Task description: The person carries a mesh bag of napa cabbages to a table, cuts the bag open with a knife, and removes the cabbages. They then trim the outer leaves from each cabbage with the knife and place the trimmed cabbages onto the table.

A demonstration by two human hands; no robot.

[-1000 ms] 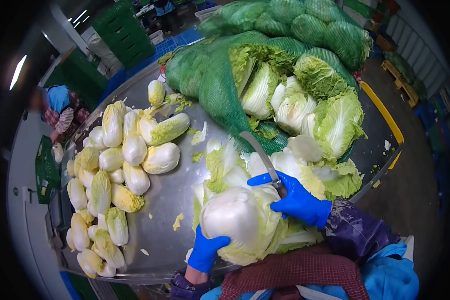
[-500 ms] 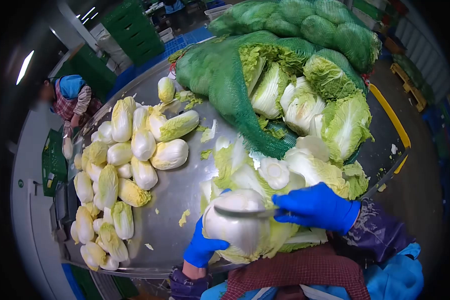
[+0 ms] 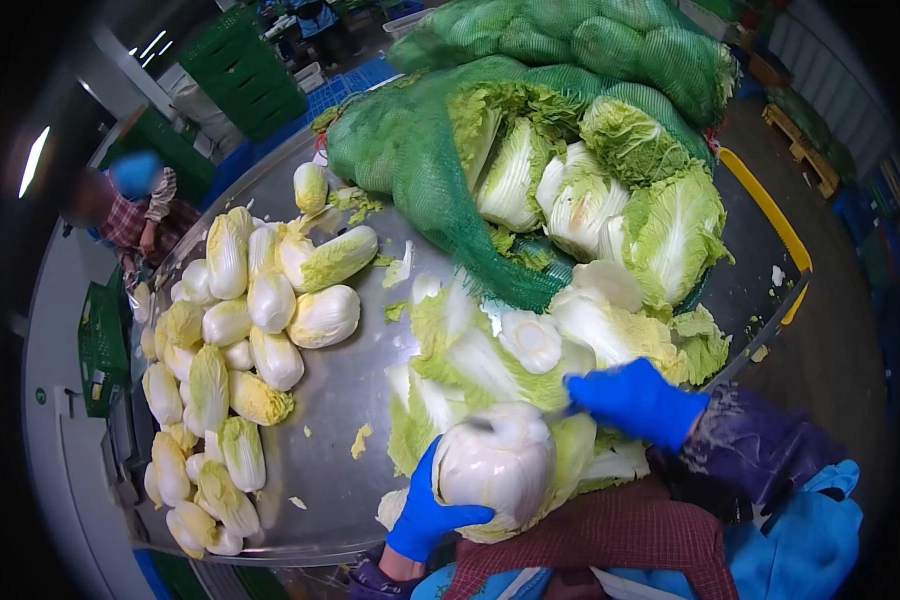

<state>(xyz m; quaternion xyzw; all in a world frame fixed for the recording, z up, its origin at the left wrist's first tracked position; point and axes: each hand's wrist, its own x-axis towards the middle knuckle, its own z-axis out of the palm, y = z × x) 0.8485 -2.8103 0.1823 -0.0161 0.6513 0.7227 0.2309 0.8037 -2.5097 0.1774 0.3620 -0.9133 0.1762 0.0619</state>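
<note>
My left hand (image 3: 432, 510), in a blue glove, grips a large cabbage (image 3: 497, 465) from its left side, its white base facing up. In my gloved right hand (image 3: 635, 402) is a knife (image 3: 567, 410), blurred, its blade partly hard to make out near the cabbage's top right. Cut leaves (image 3: 480, 365) and a round base slice (image 3: 530, 341) lie just beyond the cabbage. Small trimmed cabbages (image 3: 327, 316) form a pile at the left of the metal table (image 3: 335, 440).
A green mesh sack (image 3: 410, 165) of untrimmed cabbages (image 3: 675, 235) lies open at the back, another sack (image 3: 610, 45) behind it. A yellow bar (image 3: 767, 215) edges the right side. Another person (image 3: 135, 215) stands at the far left, near green crates (image 3: 238, 75).
The knife has moved off the cabbage's base toward the right. The cabbage is tilted differently in my left hand, and more cut leaves show behind it. The camera view has shifted slightly.
</note>
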